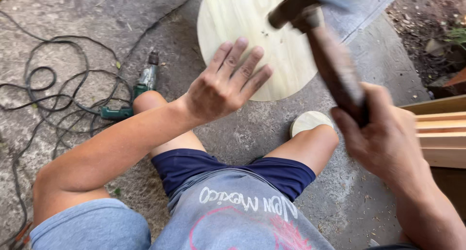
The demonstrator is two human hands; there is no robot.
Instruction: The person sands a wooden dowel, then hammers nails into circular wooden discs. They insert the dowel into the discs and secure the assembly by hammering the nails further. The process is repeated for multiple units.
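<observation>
A round pale wooden board (242, 17) lies on the concrete floor ahead of my knees. My left hand (225, 82) rests flat at its near edge, fingers spread and holding nothing. My right hand (383, 133) is shut on the dark wooden handle of a hammer (330, 60). The hammer's metal head is raised over the board's right part and is blurred. A few small dark marks show on the board near the hammer head. A smaller round wooden piece (308, 121) lies by my right knee.
A green electric drill (141, 87) lies on the floor left of the board, with black cables (53, 80) looped around it. Stacked wooden planks (441, 133) sit at the right edge. Dirt and a plant are at the top right.
</observation>
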